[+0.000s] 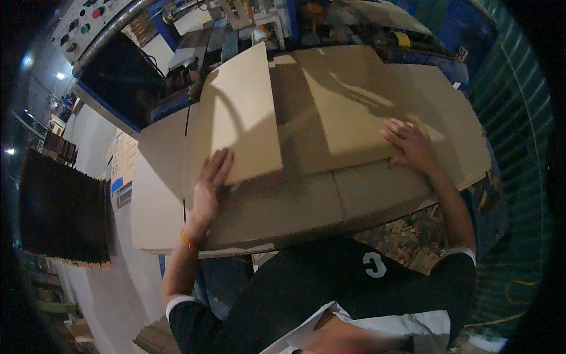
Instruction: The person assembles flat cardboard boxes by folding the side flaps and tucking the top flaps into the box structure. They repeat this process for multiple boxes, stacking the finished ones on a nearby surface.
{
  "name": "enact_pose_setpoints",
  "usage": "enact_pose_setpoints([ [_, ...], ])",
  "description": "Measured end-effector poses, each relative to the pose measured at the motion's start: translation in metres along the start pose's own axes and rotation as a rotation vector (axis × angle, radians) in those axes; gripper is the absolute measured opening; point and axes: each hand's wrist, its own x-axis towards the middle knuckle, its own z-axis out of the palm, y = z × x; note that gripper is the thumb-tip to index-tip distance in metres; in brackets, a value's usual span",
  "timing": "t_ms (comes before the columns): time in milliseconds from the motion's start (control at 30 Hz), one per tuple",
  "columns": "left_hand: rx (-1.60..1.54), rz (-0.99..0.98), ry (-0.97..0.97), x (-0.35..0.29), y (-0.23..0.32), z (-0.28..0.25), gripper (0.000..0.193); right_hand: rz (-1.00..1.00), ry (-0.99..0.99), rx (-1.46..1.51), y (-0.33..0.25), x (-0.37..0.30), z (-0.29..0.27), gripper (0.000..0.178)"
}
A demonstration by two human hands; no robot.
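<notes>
In front of me lies a stack of flat brown cardboard box blanks point(277, 206). On the top sheet, the left flap point(247, 112) is tilted up at its far end. Another flap point(348, 100) sits on the right, with a shadowed strip between the two. My left hand point(215, 171) rests on the near edge of the left flap, fingers stretched out and its thumb hidden. My right hand point(410, 144) lies on the near right corner of the right flap, fingers extended and a little apart, thumb at the edge.
A machine point(259, 23) with blue frames stands beyond the stack. Its control panel point(88, 26) is at the upper left. Cardboard scraps point(407, 236) lie below the near right edge. A dark stack point(65, 206) stands on the left floor, and green corrugated sheeting point(525, 153) is on the right.
</notes>
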Motion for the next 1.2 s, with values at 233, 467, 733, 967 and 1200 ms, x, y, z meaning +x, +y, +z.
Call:
enact_pose_setpoints([
  [233, 0.142, -0.043, 0.144, 0.107, -0.081, 0.055, 0.053, 0.218, 0.044, -0.123, 0.043, 0.111, 0.015, 0.072],
  [467, 0.005, -0.223, 0.355, 0.062, -0.049, 0.003, 0.074, 0.441, 0.539, 0.113, 0.056, 0.034, 0.022, 0.060],
  [733, 0.590, -1.043, 0.525, -0.166, -0.096, -0.041, 0.046, 1.337, 0.690, -0.070, 0.097, -0.152, 0.111, 0.080],
  [967, 0.256, -1.184, 1.108, -0.150, -0.087, -0.032, 0.073, 1.136, 1.179, 0.543, 0.125, -0.150, 0.094, 0.077],
  [1200, -0.406, -0.695, 1.647, -0.142, -0.085, -0.070, 0.074, 0.785, 1.718, 1.046, 0.132, -0.136, -0.002, 0.050],
])
